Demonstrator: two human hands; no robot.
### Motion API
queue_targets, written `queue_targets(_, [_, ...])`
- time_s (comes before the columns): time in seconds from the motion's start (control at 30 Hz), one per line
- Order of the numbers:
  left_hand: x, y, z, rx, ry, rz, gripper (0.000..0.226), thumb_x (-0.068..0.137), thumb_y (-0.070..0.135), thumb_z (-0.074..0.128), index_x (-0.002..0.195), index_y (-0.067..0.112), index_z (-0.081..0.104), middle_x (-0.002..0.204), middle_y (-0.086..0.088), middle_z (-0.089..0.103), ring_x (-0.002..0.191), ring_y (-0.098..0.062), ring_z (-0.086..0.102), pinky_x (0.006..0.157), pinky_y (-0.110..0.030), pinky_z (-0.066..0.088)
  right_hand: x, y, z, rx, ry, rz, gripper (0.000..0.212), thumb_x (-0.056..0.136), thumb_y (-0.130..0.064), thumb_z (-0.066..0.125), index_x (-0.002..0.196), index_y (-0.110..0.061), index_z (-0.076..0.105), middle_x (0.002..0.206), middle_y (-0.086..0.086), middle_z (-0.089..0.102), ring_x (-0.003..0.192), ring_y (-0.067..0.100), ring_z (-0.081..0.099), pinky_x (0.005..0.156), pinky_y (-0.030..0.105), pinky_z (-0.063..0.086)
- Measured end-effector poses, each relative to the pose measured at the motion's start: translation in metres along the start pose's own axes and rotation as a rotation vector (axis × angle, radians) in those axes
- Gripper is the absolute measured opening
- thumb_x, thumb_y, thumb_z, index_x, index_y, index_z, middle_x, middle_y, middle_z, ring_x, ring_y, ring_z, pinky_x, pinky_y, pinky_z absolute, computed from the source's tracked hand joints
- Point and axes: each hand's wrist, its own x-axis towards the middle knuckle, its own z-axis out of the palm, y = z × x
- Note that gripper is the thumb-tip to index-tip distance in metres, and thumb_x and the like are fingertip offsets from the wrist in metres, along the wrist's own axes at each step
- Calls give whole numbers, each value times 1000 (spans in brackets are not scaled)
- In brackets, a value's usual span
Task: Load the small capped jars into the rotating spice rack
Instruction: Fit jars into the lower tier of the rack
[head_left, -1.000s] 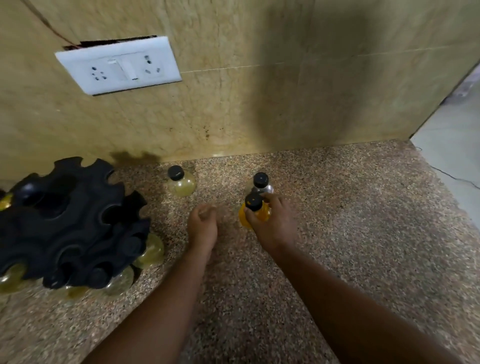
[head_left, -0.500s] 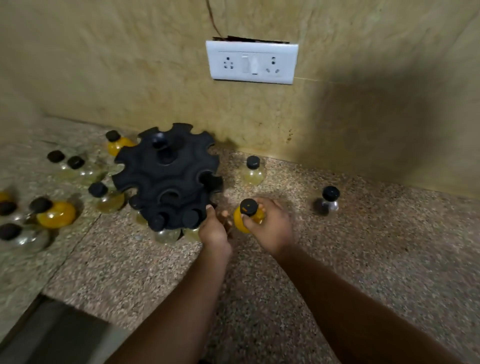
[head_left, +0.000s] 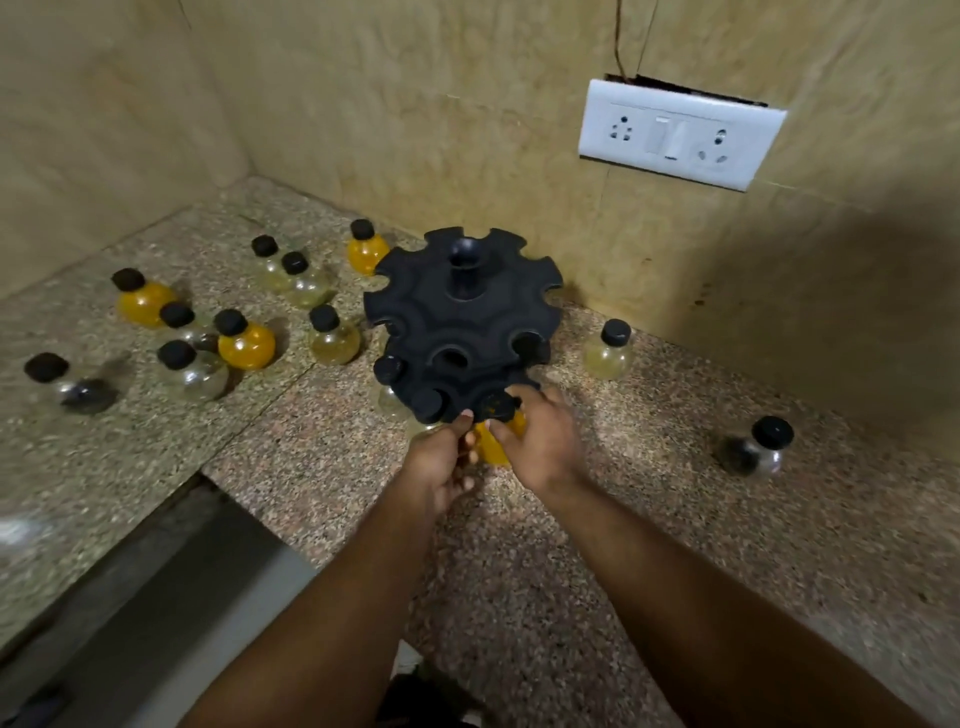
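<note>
speckled granite counter (head_left: 649, 519) | beige tiled wall (head_left: 415, 104) | white socket-and-switch plate (head_left: 678, 136) on wall, upper right

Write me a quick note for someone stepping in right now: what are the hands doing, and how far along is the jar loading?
Right hand grips the orange jar at the spice rack's near bottom slot; left hand steadies it there.
Done: a few jars hang in the lower tier.
Left: seat this jar, then load the cluster of loose jars left of the rack, the pale jar and the dark jar to its right.
</note>
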Motion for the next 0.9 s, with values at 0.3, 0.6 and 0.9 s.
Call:
queue_targets(0.3, [2, 3, -6, 30, -31, -12, 39, 94, 41, 63, 62, 21, 54, 57, 1, 51, 50, -12, 48, 49, -26, 31, 9, -7, 6, 25, 43, 71, 52, 81, -39, 82, 127, -23, 61, 126, 5, 55, 110, 27, 60, 90, 41, 54])
queue_targets(0.6, [-15, -35, 42, 8, 155, 246, 38, 102, 26, 56, 77, -2, 65, 58, -16, 62, 36, -20, 52, 35, -20, 38, 0, 17, -2, -7, 72, 152, 47, 83, -52, 74, 122, -35, 57, 122, -3, 59, 101, 23, 64, 73, 33, 52])
queue_targets(0.9, [7, -72, 123, 567, -131, 446, 24, 92, 21, 58, 69, 15, 65, 69, -15, 65, 63, -24, 59, 59, -38, 48, -30, 108, -52, 89, 372, 411, 50, 88, -44, 69, 129, -18, 56, 128, 9, 60, 108, 29, 62, 81, 33, 48])
